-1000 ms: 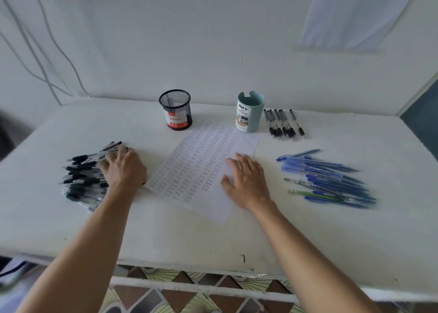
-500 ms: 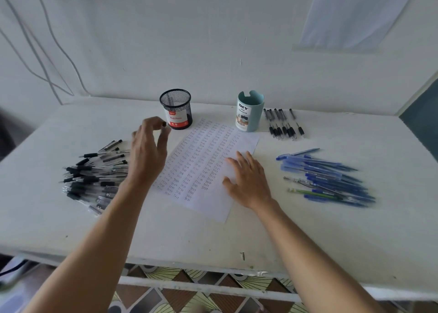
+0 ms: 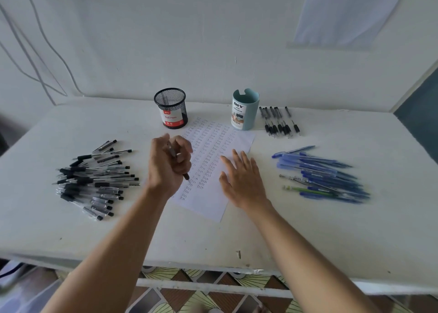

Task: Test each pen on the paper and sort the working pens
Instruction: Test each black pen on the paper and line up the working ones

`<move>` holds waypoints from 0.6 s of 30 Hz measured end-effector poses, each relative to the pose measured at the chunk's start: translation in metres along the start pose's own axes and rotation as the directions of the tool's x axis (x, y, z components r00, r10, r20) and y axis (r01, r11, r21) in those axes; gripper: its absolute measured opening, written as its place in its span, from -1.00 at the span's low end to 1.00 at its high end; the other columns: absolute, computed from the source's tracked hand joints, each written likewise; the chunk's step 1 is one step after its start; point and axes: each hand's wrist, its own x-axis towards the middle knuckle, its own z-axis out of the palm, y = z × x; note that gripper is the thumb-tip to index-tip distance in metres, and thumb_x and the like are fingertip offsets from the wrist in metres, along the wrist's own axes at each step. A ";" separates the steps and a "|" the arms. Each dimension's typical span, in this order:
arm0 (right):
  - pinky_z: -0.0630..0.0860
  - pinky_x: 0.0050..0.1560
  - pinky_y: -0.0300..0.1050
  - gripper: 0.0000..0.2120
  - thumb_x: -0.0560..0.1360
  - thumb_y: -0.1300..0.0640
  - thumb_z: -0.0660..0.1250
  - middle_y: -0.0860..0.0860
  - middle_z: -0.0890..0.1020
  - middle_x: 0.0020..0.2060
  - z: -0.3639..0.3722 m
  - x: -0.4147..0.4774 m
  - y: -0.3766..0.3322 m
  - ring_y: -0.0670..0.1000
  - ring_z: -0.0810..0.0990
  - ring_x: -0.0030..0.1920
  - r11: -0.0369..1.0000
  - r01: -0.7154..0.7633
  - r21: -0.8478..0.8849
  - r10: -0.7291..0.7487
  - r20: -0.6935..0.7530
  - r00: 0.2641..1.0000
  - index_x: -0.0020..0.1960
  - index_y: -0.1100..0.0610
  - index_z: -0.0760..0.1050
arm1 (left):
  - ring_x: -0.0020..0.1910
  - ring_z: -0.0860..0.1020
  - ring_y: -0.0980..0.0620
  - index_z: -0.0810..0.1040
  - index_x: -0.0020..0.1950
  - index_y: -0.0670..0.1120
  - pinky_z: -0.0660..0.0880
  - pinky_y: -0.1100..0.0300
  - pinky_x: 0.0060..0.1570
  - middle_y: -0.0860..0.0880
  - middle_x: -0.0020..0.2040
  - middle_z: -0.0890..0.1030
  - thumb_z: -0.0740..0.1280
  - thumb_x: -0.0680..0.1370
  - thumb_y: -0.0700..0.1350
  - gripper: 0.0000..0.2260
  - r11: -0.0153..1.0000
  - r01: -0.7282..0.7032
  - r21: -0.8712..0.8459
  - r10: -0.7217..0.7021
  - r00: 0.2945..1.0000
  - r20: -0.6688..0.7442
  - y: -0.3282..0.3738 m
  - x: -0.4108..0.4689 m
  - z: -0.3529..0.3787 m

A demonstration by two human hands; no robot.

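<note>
The left hand [image 3: 169,164] has its fingers clamped on a dark ballpoint pen [image 3: 183,173], tip just above the white handwriting-covered paper sheet [image 3: 214,151] on the white surface [image 3: 308,229]. The right hand [image 3: 241,180] lies flat on the sheet, fingers apart.

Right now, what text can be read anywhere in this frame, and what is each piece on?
"DIY": label on the teal holder.
"DESK ORGANIZER": same label; its barcode digits are too small to read.
"Ball Pens": label on the black mesh cup; the red brand mark above it is blurred.
"test", handwritten repeatedly in columns: the paper.
Print on the black pens and blue pens: too small to read.
</note>
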 end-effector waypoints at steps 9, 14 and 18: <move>-0.19 0.57 0.13 -0.44 0.65 -0.10 -0.02 0.10 -0.02 0.62 0.004 0.003 0.002 0.15 -0.14 0.61 1.000 -0.022 -0.021 0.023 0.042 0.999 0.61 -0.01 0.02 | -0.19 0.57 0.00 0.55 0.30 -0.10 0.50 0.21 -0.22 -0.09 0.06 0.58 0.03 0.71 -0.06 -0.65 0.994 -0.030 0.106 0.041 0.994 -0.098 -0.030 0.009 -0.010; -0.20 0.57 0.11 -0.43 0.65 -0.13 -0.01 0.09 -0.03 0.62 0.002 0.004 0.003 0.14 -0.14 0.61 0.999 -0.021 -0.029 0.022 0.054 0.998 0.62 -0.02 0.02 | -0.25 0.67 -0.18 0.62 -0.04 -0.27 0.63 0.03 -0.15 -0.22 -0.21 0.66 0.18 0.70 -0.01 -0.62 0.921 0.019 0.388 0.019 0.995 -0.093 -0.038 0.012 -0.013; -0.18 0.57 0.11 -0.44 0.64 -0.13 0.03 0.09 0.01 0.62 0.001 0.005 0.002 0.14 -0.10 0.61 1.000 -0.026 0.004 0.026 0.038 0.999 0.60 -0.03 0.07 | -0.25 0.68 -0.10 0.59 -0.16 -0.19 0.60 0.20 -0.29 -0.17 -0.20 0.68 0.52 0.47 -0.24 -0.87 0.750 -0.014 0.661 0.095 0.992 -0.087 -0.044 0.009 -0.016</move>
